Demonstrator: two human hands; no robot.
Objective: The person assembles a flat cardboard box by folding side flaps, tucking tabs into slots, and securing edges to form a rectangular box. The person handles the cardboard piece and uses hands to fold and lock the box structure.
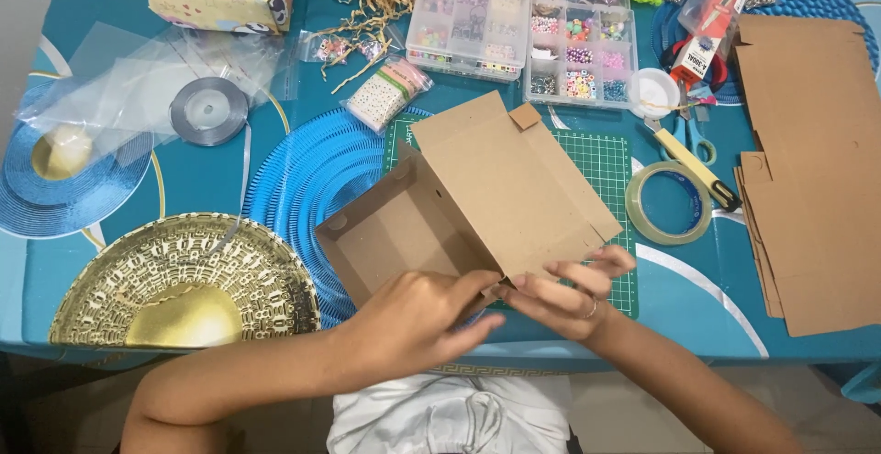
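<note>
Folding a brown cardboard box [463,206] at the near edge of the table [734,298], partly over a green gridded cutting mat [606,165]. Left hand [413,316] has its fingers clenched on the box's near corner; right hand [564,293] pinches the adjoining flap edge between fingers [596,261] and thumb. The box sits tilted, its open tray facing left and its lid panel raised. For a clean fold, judged from this view, both hands should press along the crease line together, keeping the flap square to the wall. A stack of flat cardboard blanks [812,169] lies well apart at right, a clear tape roll [668,202] nearer.
</note>
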